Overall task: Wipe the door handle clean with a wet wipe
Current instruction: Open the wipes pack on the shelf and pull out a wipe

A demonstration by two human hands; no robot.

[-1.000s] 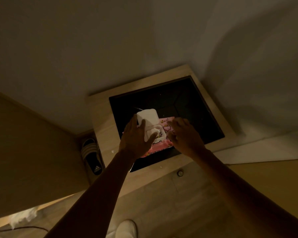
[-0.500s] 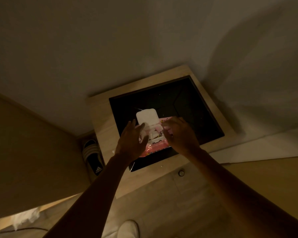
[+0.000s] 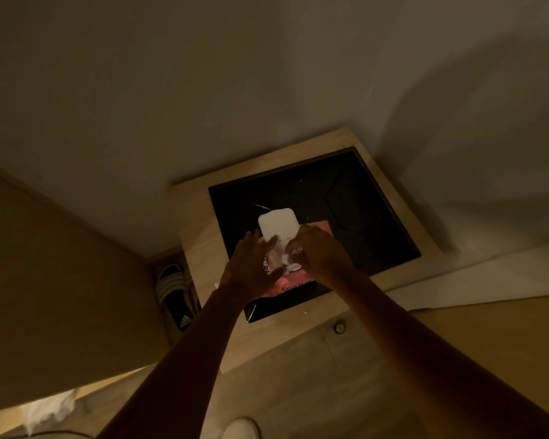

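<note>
A pink wet wipe pack (image 3: 320,225) lies on the black top of a small wooden table (image 3: 200,226). Its white flip lid (image 3: 278,221) stands open. My left hand (image 3: 251,269) lies flat on the pack's left side and holds it down, fingers spread. My right hand (image 3: 322,255) is at the pack's opening, and its fingertips pinch a white tuft of wet wipe (image 3: 285,257). No door handle is in view. The light is dim.
The table stands in a corner against a pale wall, with a small round knob (image 3: 339,327) on its front. A pair of striped slippers (image 3: 175,293) sits left of it on the floor. A white shoe tip (image 3: 241,427) and a crumpled white cloth (image 3: 48,413) show below.
My left hand has left the lid and dropped onto the pack's left side. My right hand has slid left from the pack's right edge to the opening. The lid stays open.
</note>
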